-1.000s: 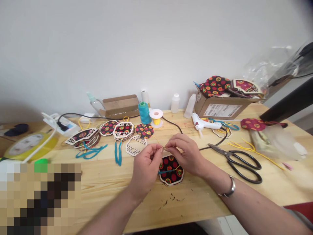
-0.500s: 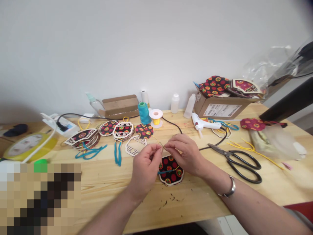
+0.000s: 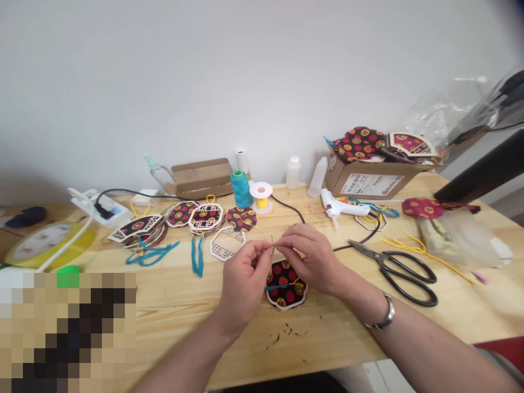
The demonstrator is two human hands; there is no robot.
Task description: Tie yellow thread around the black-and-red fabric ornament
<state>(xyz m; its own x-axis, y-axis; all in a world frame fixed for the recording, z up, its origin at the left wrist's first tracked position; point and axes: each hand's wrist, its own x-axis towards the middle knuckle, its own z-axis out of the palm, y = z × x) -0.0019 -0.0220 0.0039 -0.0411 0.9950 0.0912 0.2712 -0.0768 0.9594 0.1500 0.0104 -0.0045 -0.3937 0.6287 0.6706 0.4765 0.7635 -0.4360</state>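
Observation:
My left hand (image 3: 248, 275) and my right hand (image 3: 309, 256) meet fingertip to fingertip over the table. Both pinch a thin yellow cord (image 3: 273, 241), whose short end sticks up between the fingers. From there the cord seems to run back toward the spool of yellow cord (image 3: 261, 203). Just below the hands lies a patterned fabric piece with a pale wooden rim (image 3: 284, 295), partly covered by my fingers. A teal cord and a bit of yellow cord rest on its face.
Black-handled scissors (image 3: 387, 262) lie to the right, below a white glue gun (image 3: 341, 207). A teal thread cone (image 3: 241, 189), a lattice frame (image 3: 223, 244) and finished ornaments (image 3: 206, 218) stand or lie left of centre. A carton of fabric pieces (image 3: 368, 183) stands behind.
Both hands hold nearly the same place. The short cord end between the fingertips now points more upright than before.

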